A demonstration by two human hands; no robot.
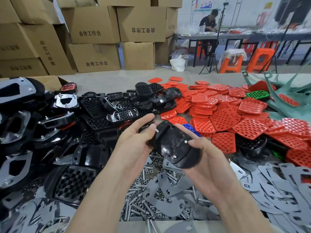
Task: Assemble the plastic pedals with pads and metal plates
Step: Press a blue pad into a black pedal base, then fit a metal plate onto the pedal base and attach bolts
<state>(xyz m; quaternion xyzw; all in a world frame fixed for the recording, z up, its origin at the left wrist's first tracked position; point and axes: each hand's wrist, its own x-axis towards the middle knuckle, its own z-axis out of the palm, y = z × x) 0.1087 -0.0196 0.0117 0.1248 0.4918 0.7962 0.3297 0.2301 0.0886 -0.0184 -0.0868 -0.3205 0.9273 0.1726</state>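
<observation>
The left hand and right hand both clasp the black pedal; its 3 bolts show no nuts, so tilting could spill them.

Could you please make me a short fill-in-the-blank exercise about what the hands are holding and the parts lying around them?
1. The left hand and the right hand together hold one ____ pedal.
2. From its back, ____ bolt ends stick out.
3. The large heap of pads on the right is ____.
Missing words: black; three; red.
</observation>
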